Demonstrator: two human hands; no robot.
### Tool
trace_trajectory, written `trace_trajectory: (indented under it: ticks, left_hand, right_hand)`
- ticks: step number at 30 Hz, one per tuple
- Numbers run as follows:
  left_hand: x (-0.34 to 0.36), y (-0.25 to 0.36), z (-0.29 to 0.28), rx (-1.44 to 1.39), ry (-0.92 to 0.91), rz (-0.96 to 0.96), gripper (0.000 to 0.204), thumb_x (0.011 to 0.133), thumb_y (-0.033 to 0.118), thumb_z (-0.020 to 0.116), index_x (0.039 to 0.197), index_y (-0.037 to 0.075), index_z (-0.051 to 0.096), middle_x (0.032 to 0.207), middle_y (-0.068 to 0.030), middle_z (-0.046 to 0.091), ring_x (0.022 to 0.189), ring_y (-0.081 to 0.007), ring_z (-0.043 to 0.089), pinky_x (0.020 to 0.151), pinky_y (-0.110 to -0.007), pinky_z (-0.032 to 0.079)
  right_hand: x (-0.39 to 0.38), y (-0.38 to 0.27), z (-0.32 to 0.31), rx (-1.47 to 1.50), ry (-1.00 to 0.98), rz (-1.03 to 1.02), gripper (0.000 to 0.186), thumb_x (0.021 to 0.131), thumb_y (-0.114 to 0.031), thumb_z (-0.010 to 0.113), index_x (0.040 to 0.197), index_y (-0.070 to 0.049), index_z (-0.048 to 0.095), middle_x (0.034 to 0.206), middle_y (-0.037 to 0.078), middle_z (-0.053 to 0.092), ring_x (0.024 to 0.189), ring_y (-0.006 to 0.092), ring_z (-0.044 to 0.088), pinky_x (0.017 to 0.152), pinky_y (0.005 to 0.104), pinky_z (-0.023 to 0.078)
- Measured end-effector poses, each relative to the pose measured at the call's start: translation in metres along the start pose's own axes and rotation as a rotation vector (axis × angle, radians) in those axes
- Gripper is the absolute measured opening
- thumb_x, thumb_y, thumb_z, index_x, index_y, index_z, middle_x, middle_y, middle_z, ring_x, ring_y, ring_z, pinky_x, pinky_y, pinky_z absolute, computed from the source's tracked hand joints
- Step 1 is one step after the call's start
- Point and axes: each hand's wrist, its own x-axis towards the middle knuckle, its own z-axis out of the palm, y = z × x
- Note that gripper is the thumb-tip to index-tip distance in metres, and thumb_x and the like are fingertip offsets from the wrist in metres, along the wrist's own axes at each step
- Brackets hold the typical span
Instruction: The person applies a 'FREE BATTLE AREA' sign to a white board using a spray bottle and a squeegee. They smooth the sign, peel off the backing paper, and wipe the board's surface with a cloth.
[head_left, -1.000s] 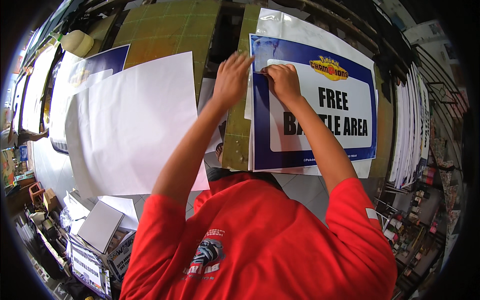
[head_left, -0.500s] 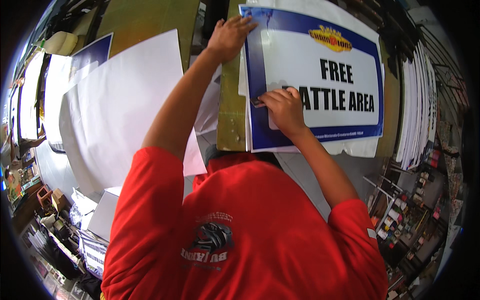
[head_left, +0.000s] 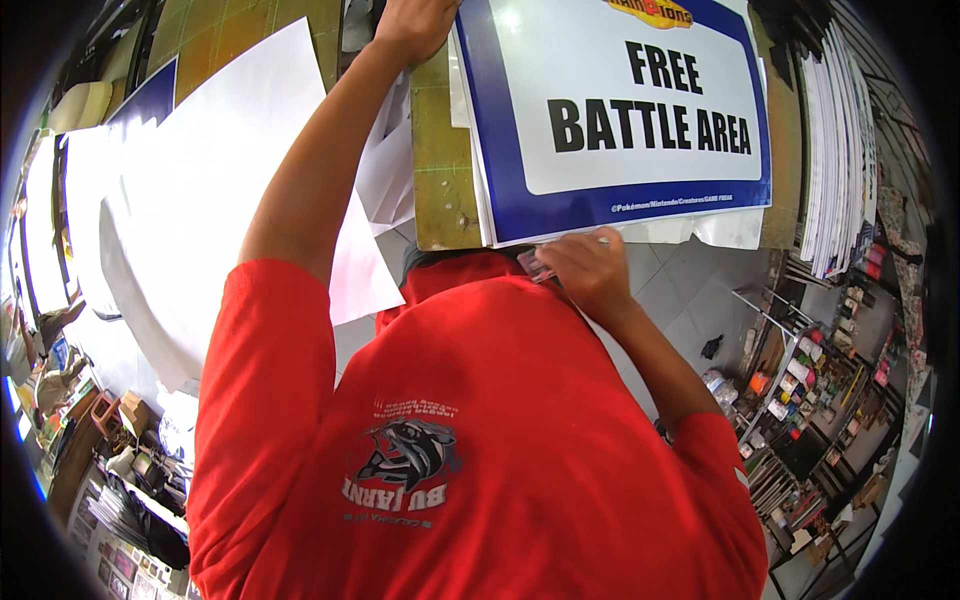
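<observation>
A white sign with a blue border [head_left: 492, 165] and bold black lettering lies on the green-brown worktop in front of me. At its left edge, near the upper border of the view, rests my left hand [head_left: 418, 28]; the fingertips are cut off, and the part that shows looks flat and open. My right hand [head_left: 592, 268] is just below the sign's near edge, close to my chest. Between its thumb and fingers is a small flat clear piece [head_left: 535, 265], tilted; its exact kind cannot be told.
A large white sheet [head_left: 230, 190] hangs over the left part of the worktop [head_left: 442, 190]. Stacked white boards [head_left: 838, 160] stand upright at the right. A rack of small bottles and jars [head_left: 795, 375] is at the lower right, above a tiled floor [head_left: 690, 280].
My right hand has moved from the sign's left border down past its near edge, still holding the small piece. The whole view has shifted, so the sign and left hand sit higher.
</observation>
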Motion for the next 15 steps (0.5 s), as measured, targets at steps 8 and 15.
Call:
trace_trajectory:
  ticks: [8,15]
  left_hand:
    - [-0.003,-0.012,0.022,0.197,0.065,0.011,0.045,0.096,0.019,0.040,0.141,0.024,0.045,0.148,0.0001,0.040,0.139,-0.0241,0.033,0.113,-0.049,0.024]
    - [0.002,-0.002,0.011,0.102,0.000,-0.014,0.044,0.096,0.018,0.041,0.139,0.023,0.047,0.147,-0.0018,0.042,0.138,-0.0256,0.034,0.111,-0.051,0.026]
  right_hand:
    - [0.218,0.165,0.000,-0.111,0.307,-0.052,0.016,0.086,-0.016,0.058,0.094,-0.013,0.071,0.092,0.003,0.069,0.086,0.0243,0.063,0.081,0.0399,0.041]
    - [0.292,0.211,0.037,-0.187,0.169,0.129,0.016,0.087,-0.021,0.059,0.096,-0.020,0.073,0.093,0.002,0.071,0.087,0.0219,0.065,0.086,0.0382,0.042]
